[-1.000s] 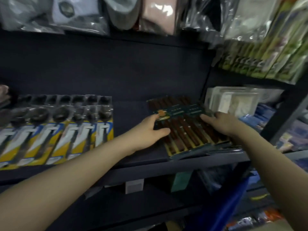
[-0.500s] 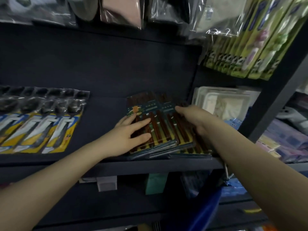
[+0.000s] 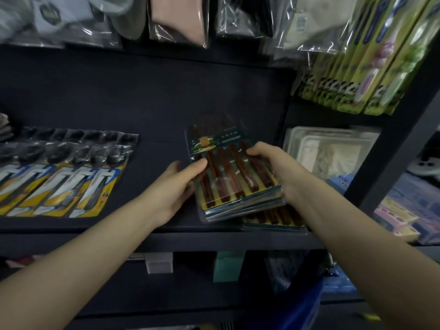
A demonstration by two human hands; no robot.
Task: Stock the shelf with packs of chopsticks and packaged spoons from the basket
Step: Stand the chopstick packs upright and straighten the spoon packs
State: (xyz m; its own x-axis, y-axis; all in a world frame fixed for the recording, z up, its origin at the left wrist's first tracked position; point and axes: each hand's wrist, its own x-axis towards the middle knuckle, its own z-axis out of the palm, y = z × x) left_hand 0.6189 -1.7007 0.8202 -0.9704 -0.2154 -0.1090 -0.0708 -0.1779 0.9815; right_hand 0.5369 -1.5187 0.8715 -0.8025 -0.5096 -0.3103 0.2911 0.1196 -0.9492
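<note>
A stack of chopstick packs (image 3: 228, 177), dark green cards with brown sticks under clear plastic, is tilted up above the dark shelf (image 3: 152, 241). My left hand (image 3: 176, 189) grips its left edge, thumb on top. My right hand (image 3: 276, 167) grips its right edge, fingers curled over the top pack. One more chopstick pack (image 3: 273, 217) lies flat on the shelf beneath the stack. Packaged spoons (image 3: 59, 177) on yellow and blue cards lie in overlapping rows at the shelf's left. The blue basket (image 3: 302, 303) shows partly at the bottom.
Bagged goods (image 3: 178, 17) hang above the shelf. Green packaged items (image 3: 371, 67) hang at upper right. White trays (image 3: 331, 151) sit in the bay to the right, behind a dark upright post (image 3: 390, 148). Boxes (image 3: 228, 265) stand on the shelf below.
Both hands have moved from pressing on the chopstick packs to gripping the stack's edges, and the stack has risen off the shelf and swung towards me. One pack stays on the shelf.
</note>
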